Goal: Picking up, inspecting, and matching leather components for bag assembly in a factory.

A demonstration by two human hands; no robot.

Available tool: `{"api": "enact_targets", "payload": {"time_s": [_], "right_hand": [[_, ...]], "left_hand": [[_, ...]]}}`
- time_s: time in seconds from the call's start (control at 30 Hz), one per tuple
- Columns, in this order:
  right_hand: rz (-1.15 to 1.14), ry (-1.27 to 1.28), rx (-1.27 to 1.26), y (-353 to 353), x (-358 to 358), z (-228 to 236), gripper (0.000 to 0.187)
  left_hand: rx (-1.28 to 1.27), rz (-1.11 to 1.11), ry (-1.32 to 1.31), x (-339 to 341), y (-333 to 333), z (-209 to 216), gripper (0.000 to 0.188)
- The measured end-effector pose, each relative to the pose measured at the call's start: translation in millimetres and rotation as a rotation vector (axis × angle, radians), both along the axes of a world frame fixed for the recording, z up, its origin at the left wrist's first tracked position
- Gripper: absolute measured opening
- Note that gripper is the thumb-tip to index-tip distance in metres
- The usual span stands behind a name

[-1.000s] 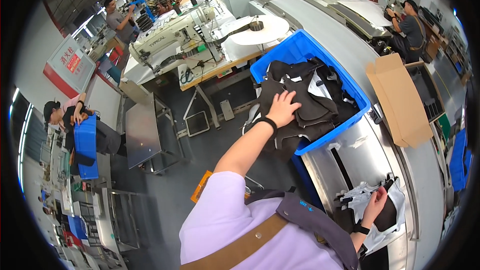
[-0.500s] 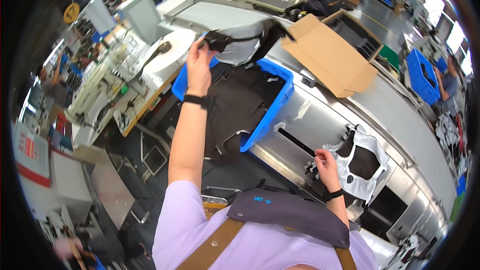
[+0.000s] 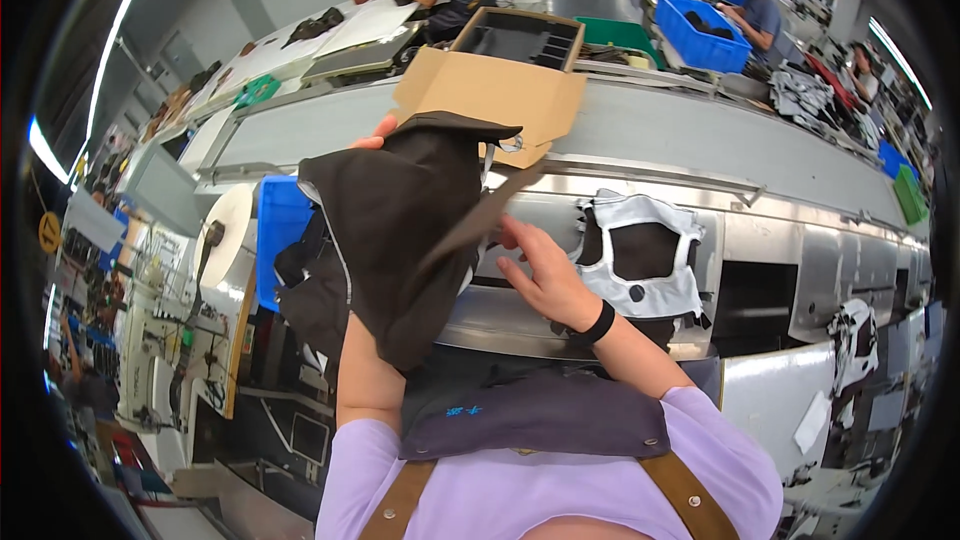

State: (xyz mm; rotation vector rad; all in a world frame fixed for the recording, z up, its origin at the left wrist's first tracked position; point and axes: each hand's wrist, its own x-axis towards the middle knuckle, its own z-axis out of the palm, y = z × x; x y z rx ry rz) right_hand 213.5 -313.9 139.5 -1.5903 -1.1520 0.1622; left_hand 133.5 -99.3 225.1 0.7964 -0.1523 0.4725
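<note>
1. Dark fabric pc. [image 3: 400, 210]: raised in front of the wearer, in view b/w the blue bin [image 3: 280, 230] at L and the white-framed pc. [image 3: 672, 290] lying on the metal tabletop [image 3: 520, 325] at R. Upper part overlaps the cardboard flap [image 3: 490, 95] behind.
2. L hand [image 3: 377, 132]: mostly hidden behind the dark pc.; only fingers show past its upper L edge, bent round the cloth, w/ the pc. hanging from the grip and covering part of the forearm. Exact finger closure n/v.
3. R hand [image 3: 548, 275]: part open, thumb apart from fingers, nothing seen b/w them; fingertips just beside the pc.'s R edge. Contact: cannot tell.
4. Handling (est.): prob. light and soft, w/ some body, since it folds broadly rather than crumpling; loose flap on R side is blurred, so liable to swing. Surface looks matt, prob. not v. slippery; low breakage risk.
5. Hold pts. (rec.): upper edge w/ L, R edge near the flap w/ R; avoid tugging the thin pale edging.
</note>
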Motion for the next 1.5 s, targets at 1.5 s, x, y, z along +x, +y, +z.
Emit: {"api": "enact_targets", "payload": {"time_s": [1.5], "right_hand": [[-0.724,0.310,0.160,-206.2,13.1,-26.4,0.049]], "left_hand": [[0.719,-0.615,0.040,151.8,-255.7,-16.3,0.024]]}}
